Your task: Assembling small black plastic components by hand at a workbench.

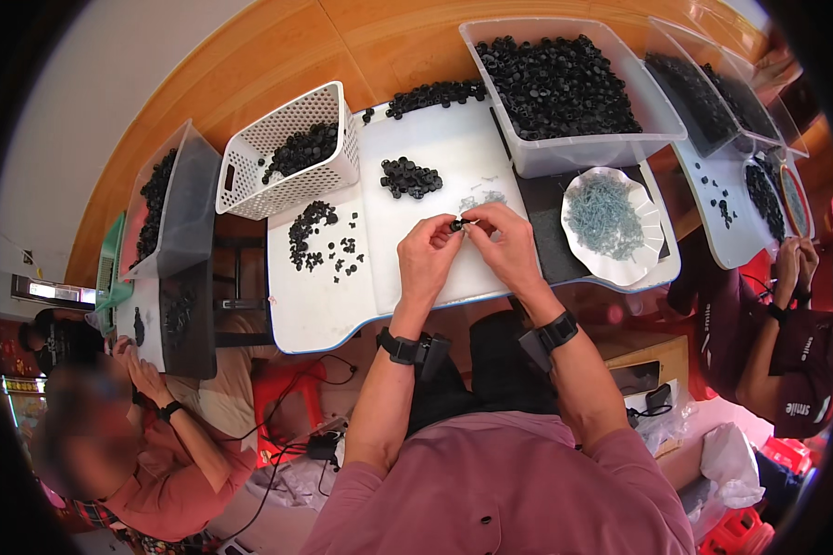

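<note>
Over the white table top my left hand point(426, 259) is closed in a pinch on a small black plastic part point(456, 225). My right hand point(504, 245) meets it, fingertips pinched right beside the part; whatever is between them is too small to make out. Just beyond my fingers lies a loose scatter of thin silvery pins or screws point(483, 198). A pile of black round parts point(411, 178) sits farther back. To the left, smaller black pieces point(311, 231) are spread on the table.
A white perforated basket point(241, 190) of black parts stands at back left, a large clear bin point(578, 146) of them at back right. Right of my hands is a scalloped white plate point(652, 236) heaped with thin metal pieces. Other people work at tables on both sides.
</note>
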Action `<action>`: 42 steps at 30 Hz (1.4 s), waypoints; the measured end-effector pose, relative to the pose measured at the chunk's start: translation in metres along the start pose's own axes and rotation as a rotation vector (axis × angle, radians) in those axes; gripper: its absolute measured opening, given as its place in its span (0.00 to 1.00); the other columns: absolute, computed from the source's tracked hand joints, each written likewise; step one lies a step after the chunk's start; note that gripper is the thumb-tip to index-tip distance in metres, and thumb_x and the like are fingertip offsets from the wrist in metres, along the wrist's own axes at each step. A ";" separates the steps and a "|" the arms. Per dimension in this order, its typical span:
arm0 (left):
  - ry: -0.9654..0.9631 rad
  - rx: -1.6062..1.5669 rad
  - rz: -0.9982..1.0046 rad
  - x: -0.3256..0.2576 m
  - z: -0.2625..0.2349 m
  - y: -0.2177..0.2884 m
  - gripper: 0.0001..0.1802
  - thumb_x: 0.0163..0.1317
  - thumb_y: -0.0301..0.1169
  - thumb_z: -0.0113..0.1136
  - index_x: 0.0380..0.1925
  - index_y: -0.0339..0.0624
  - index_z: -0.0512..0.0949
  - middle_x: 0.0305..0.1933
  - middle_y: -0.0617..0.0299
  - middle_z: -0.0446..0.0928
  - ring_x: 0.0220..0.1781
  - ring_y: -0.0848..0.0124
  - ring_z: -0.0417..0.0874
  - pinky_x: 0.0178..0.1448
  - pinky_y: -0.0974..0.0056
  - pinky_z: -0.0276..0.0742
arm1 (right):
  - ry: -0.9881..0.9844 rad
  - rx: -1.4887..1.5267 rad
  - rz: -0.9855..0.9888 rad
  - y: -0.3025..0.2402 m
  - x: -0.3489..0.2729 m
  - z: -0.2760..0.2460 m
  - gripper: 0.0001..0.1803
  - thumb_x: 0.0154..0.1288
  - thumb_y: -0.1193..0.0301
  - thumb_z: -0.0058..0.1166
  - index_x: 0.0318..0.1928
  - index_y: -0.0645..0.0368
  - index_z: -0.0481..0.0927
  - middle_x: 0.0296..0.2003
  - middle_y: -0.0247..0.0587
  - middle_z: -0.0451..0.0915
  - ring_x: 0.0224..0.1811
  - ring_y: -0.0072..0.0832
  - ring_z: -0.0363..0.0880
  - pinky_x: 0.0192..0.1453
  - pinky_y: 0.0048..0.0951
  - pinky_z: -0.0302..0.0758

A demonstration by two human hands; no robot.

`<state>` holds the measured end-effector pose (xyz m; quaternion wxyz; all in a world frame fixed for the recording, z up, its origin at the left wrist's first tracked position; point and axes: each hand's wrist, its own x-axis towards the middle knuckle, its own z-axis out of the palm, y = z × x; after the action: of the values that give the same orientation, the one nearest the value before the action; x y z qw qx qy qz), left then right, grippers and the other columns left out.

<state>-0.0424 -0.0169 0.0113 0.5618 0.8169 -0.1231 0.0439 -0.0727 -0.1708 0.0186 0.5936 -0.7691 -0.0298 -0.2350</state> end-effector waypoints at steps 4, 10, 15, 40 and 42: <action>0.019 -0.025 0.004 0.000 0.001 -0.002 0.14 0.61 0.23 0.73 0.48 0.34 0.86 0.37 0.60 0.86 0.34 0.77 0.84 0.42 0.70 0.83 | -0.007 -0.017 -0.009 0.001 0.000 0.002 0.09 0.63 0.79 0.65 0.44 0.62 0.87 0.37 0.43 0.86 0.34 0.31 0.85 0.38 0.29 0.80; 0.010 0.006 0.013 0.000 0.001 -0.002 0.15 0.62 0.24 0.74 0.48 0.35 0.86 0.36 0.63 0.86 0.34 0.80 0.82 0.42 0.71 0.82 | -0.023 -0.049 -0.017 0.002 0.001 0.002 0.08 0.63 0.78 0.66 0.43 0.62 0.87 0.37 0.42 0.86 0.33 0.31 0.85 0.37 0.29 0.80; 0.011 -0.010 0.018 -0.002 0.002 0.001 0.14 0.61 0.24 0.74 0.47 0.35 0.85 0.35 0.59 0.86 0.32 0.76 0.84 0.39 0.69 0.82 | -0.021 -0.050 0.010 -0.002 0.000 0.003 0.08 0.62 0.78 0.66 0.43 0.63 0.87 0.37 0.43 0.86 0.32 0.32 0.85 0.37 0.29 0.80; -0.034 -0.064 -0.022 -0.003 -0.006 -0.008 0.17 0.62 0.26 0.73 0.51 0.38 0.85 0.38 0.53 0.89 0.38 0.69 0.91 0.45 0.65 0.87 | -0.075 0.019 0.104 0.008 -0.002 0.002 0.08 0.64 0.80 0.65 0.44 0.63 0.89 0.34 0.41 0.87 0.33 0.25 0.85 0.38 0.26 0.79; -0.023 -0.084 -0.013 -0.005 -0.006 -0.011 0.17 0.62 0.26 0.73 0.51 0.37 0.85 0.38 0.52 0.89 0.39 0.68 0.92 0.45 0.65 0.87 | -0.085 0.010 0.092 0.007 -0.002 0.003 0.08 0.65 0.80 0.65 0.44 0.63 0.89 0.35 0.41 0.88 0.33 0.25 0.85 0.39 0.26 0.79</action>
<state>-0.0444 -0.0065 0.0023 0.5945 0.7938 -0.1259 0.0257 -0.0714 -0.1700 0.0110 0.6059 -0.7760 -0.0209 -0.1742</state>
